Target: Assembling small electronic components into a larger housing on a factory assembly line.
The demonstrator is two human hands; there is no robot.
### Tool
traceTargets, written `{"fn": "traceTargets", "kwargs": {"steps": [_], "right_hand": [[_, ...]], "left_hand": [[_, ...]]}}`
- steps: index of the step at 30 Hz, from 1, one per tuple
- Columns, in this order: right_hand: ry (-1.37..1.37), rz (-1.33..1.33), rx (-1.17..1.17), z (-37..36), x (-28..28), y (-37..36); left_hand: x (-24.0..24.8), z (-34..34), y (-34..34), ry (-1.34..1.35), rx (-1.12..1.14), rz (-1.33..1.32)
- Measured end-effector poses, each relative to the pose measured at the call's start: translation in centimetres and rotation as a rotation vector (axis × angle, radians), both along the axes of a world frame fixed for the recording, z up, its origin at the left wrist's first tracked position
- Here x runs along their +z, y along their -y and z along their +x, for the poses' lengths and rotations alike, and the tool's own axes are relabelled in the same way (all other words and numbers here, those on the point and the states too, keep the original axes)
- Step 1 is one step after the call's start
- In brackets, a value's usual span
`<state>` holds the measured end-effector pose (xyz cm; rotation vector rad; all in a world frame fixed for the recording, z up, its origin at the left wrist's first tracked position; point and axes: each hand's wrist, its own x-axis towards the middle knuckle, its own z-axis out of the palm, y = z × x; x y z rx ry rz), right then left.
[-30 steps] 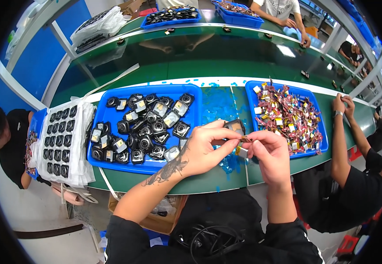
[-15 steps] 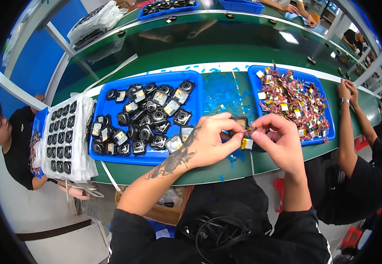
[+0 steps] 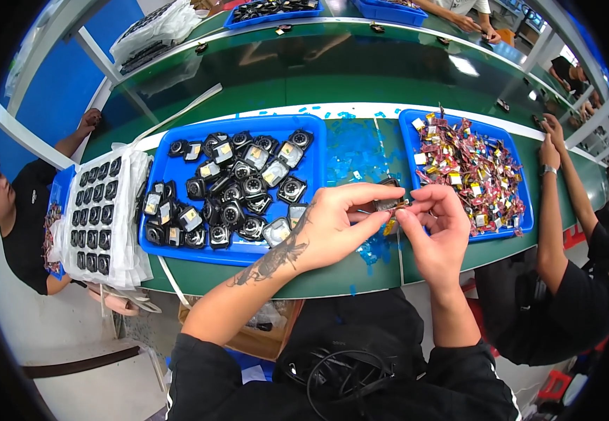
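Observation:
My left hand is closed on a dark smartwatch case, tilted between thumb and fingers. Against it, my right hand pinches a small battery with a flex circuit; the fingers hide most of it. A bit of its yellow tape shows below the fingertips. Left of my hands, a blue tray holds many loose black watch cases, several with silvery screens or backs. To the right, another blue tray is heaped with small batteries on reddish flex circuits.
Blue film scraps litter the green bench between the trays. White stacked trays of watch cases stand at the left. A green conveyor belt runs behind, carrying small dark parts. Co-workers sit on both sides; one arm is close at the right.
My hands have come closer together at the watch case, which is turned more edge-on. The battery that hung below my fingers is now mostly hidden. A co-worker at left reaches toward the belt.

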<state>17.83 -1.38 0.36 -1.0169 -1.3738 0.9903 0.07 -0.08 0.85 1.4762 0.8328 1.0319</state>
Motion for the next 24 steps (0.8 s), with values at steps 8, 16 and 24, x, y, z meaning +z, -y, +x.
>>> {"fn": "traceTargets", "kwargs": {"steps": [8,16,24], "right_hand": [[-0.034,0.027,-0.008,-0.1,-0.5,-0.1],[-0.05,0.051,-0.051,-0.2,-1.1,0.2],[-0.074,-0.018,-0.065,-1.0,-0.8,0.2]], "left_hand": [[-0.2,0.2,0.0,-0.017,-0.008,0.041],[-0.1,0.2,0.1,-0.048,0.016,0.041],[-0.3,0.4,0.3,0.037,0.037,0.052]]}}
